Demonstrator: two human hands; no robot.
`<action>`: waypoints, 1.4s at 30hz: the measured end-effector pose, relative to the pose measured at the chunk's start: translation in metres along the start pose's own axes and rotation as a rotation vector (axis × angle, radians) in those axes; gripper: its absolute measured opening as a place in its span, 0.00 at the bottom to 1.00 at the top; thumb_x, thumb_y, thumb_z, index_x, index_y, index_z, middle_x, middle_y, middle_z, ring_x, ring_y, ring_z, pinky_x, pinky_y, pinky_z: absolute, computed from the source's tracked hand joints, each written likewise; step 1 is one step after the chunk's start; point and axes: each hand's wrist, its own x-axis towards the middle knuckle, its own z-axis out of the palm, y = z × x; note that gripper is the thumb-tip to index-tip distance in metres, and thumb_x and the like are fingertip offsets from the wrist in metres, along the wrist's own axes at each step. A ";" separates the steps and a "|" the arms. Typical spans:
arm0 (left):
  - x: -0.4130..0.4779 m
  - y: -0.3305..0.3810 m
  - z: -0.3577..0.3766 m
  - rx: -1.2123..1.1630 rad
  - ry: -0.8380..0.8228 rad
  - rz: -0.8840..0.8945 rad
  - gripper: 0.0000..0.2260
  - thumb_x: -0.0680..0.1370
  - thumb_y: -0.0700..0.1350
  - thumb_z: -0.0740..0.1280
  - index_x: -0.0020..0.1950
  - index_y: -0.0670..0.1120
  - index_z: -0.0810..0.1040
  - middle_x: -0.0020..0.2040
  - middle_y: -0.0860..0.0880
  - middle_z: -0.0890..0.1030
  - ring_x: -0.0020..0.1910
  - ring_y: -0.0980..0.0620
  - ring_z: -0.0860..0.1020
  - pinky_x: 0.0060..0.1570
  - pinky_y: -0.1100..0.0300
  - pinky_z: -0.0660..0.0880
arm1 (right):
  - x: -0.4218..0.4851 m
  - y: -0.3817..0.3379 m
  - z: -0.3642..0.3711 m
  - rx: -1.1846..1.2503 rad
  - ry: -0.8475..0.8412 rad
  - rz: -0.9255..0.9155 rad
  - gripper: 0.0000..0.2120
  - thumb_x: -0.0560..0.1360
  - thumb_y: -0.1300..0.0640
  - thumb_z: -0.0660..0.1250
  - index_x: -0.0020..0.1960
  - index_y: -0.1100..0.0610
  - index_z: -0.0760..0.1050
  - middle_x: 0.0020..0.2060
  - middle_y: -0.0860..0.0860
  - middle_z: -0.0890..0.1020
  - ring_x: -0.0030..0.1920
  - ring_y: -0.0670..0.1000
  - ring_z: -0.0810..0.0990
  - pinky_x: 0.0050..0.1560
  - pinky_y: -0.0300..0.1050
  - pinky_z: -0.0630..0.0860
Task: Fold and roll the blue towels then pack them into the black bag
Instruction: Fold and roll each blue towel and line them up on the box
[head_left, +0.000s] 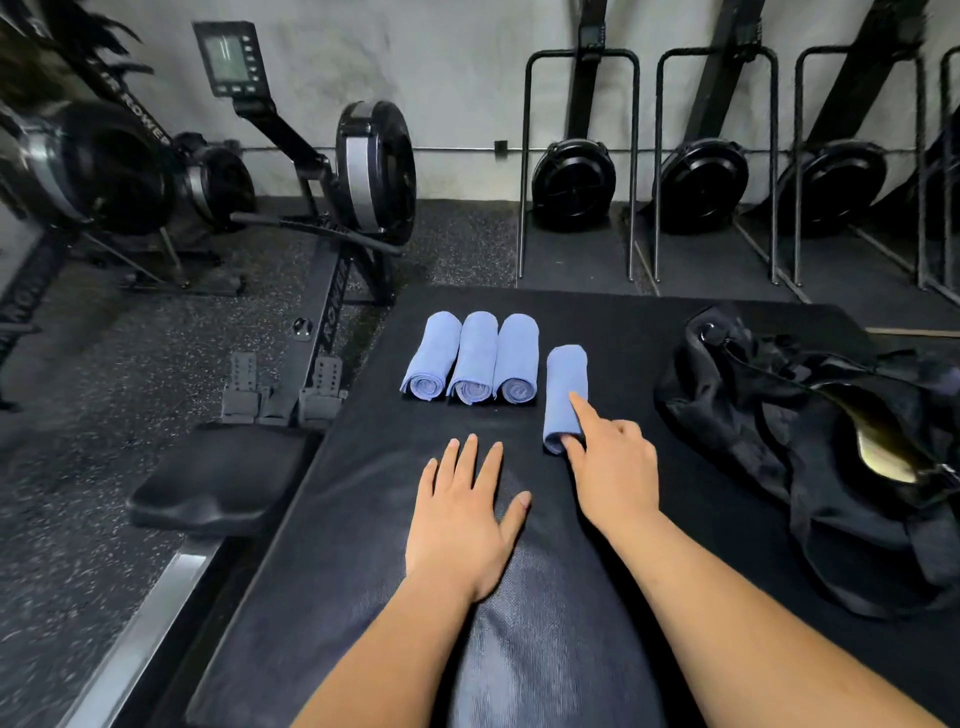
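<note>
Noted two forearms (395, 649), bare right down to the lower frame edge. Bare too: left hand (462, 525) and right hand (613, 467). Short, rounded nails on the left, with a light sheen. Long, slim fingers (488, 467); faintly creased knuckles. Slight tendon ridges across the back of the left. Cannot tell of clothing further up: cropped out of view.

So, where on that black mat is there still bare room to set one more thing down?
Bare mat lies left of the left hand, nearer than the three rolled towels; also a strip between the fourth towel and the black bag, and a band behind the towels at the far edge. Crowded: the middle, around the right hand on that towel.
</note>
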 end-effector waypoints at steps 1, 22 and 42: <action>0.001 0.000 0.000 -0.001 0.006 0.002 0.34 0.83 0.70 0.40 0.86 0.57 0.46 0.87 0.50 0.46 0.85 0.50 0.40 0.83 0.47 0.42 | 0.007 0.000 0.002 -0.008 -0.001 -0.001 0.26 0.85 0.48 0.63 0.82 0.44 0.62 0.57 0.51 0.82 0.64 0.56 0.73 0.63 0.55 0.70; 0.003 0.000 -0.001 0.002 0.040 0.013 0.33 0.84 0.70 0.43 0.86 0.57 0.51 0.87 0.51 0.49 0.85 0.51 0.43 0.83 0.48 0.44 | 0.081 -0.003 0.021 0.019 -0.139 -0.005 0.27 0.87 0.51 0.56 0.83 0.43 0.52 0.59 0.51 0.80 0.68 0.57 0.69 0.62 0.56 0.70; 0.000 -0.002 -0.001 -0.033 0.001 -0.014 0.35 0.82 0.71 0.42 0.86 0.57 0.48 0.87 0.50 0.48 0.85 0.50 0.42 0.83 0.47 0.43 | 0.038 -0.007 -0.005 -0.013 -0.200 -0.068 0.31 0.85 0.47 0.60 0.84 0.42 0.50 0.72 0.50 0.72 0.73 0.59 0.65 0.65 0.59 0.72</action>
